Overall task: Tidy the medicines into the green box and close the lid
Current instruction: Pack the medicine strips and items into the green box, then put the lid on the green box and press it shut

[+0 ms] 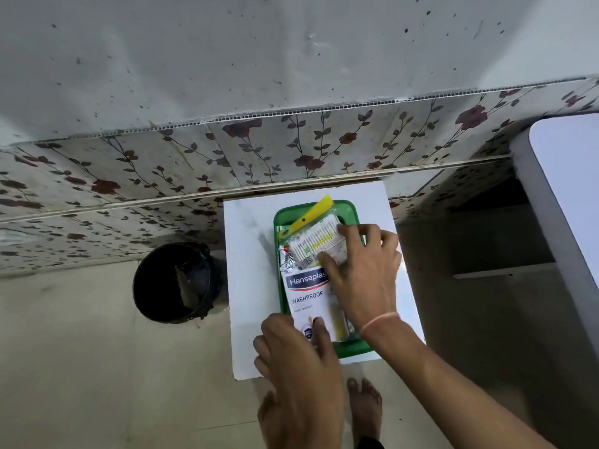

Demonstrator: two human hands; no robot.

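Observation:
A green box lies open on a small white table. Inside it lie a white Hansaplast plaster pack, a clear packet of cotton buds with a yellow header, and a silver foil strip at the left. My right hand rests flat on the cotton buds packet, thumb and fingers spread over it. Fingertips of my left hand press on the near end of the plaster pack at the box's front edge. No lid is visible.
A black bucket stands on the floor left of the table. Floral wall panels run behind it. A grey-white furniture edge is at the right. My bare feet are on the floor just before the table.

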